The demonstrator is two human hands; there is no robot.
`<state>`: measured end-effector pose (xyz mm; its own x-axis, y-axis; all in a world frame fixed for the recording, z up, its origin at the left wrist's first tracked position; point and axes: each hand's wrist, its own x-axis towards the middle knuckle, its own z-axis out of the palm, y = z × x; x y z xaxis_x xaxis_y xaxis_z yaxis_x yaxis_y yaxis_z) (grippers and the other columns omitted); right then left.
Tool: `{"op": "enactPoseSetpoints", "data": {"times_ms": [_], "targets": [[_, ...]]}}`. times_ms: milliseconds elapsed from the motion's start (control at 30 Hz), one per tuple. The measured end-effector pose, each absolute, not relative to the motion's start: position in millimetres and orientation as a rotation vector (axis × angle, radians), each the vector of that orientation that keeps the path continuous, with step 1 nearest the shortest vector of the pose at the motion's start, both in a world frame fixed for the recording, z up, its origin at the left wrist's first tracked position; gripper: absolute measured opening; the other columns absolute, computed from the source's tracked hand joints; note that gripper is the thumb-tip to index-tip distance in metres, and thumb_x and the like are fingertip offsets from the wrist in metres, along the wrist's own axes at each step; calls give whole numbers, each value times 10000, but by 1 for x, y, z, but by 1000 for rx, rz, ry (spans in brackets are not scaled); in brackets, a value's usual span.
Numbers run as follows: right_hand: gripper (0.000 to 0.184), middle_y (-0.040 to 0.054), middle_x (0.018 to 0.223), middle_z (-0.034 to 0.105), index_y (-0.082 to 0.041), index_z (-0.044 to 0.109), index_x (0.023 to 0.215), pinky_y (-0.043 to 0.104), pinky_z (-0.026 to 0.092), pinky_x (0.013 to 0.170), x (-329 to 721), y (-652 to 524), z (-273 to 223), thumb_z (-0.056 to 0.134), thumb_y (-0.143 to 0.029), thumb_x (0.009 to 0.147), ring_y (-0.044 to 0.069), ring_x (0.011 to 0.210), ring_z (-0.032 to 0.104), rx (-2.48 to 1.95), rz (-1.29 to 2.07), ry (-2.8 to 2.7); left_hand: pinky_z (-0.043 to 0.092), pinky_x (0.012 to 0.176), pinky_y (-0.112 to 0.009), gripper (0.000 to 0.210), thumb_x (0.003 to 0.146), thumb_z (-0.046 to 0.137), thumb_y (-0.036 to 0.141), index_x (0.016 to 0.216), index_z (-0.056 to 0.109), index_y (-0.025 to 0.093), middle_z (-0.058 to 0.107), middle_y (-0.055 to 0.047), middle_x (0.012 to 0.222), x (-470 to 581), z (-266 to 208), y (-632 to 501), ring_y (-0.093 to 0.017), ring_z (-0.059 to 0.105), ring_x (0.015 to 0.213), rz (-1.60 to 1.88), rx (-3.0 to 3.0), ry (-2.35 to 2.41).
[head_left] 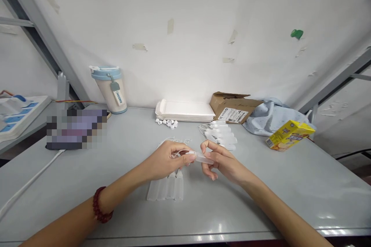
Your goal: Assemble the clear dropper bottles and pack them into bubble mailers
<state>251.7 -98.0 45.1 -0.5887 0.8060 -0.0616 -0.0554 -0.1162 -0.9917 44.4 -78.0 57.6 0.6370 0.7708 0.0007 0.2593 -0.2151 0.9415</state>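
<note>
My left hand [166,160] and my right hand [222,162] meet over the middle of the grey table [261,193]. Between them they hold one small translucent plastic bottle [203,158], lying sideways. My left fingers pinch its white cap end, where a thin white string loops out. My right fingers grip its body. Below my hands a row of several empty translucent bottles [166,187] lies flat on the table. A pile of finished capped bottles [222,133] with strings sits just beyond my right hand.
Loose white caps [168,122] lie before a stack of white trays [185,111] at the wall. A cardboard box [233,107], blue cloth [272,117], yellow carton [290,134], blue-lidded cup [111,88] and a white cable [29,181] are around.
</note>
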Motion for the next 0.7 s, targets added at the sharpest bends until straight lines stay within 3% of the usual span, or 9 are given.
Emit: {"op": "enactPoseSetpoints", "data": {"times_ms": [233,433,700], "targets": [[208,-44,637,511,-213,396,926,222,359,529,248,-99,46,506,-375,857,85,546,435,-993,1506,-1672,441,551,-224,327,818,506,416,660,601,146,580,-5,635,45,56,-74,-110,539,540,583,1637,855],[238,5,733,562,-185,535,1003,245,397,586,246,-101,45,495,-373,863,104,626,480,-1194,1107,-1823,427,541,-214,306,792,548,388,627,603,137,558,7,593,44,56,-72,-100,516,531,622,1603,897],[225,-2,670,597,-164,593,931,218,372,509,245,-99,45,517,-361,853,76,526,444,-1173,1185,-1744,348,499,-208,191,767,567,269,711,695,139,504,30,547,45,51,-74,-90,423,534,707,1746,919]]}}
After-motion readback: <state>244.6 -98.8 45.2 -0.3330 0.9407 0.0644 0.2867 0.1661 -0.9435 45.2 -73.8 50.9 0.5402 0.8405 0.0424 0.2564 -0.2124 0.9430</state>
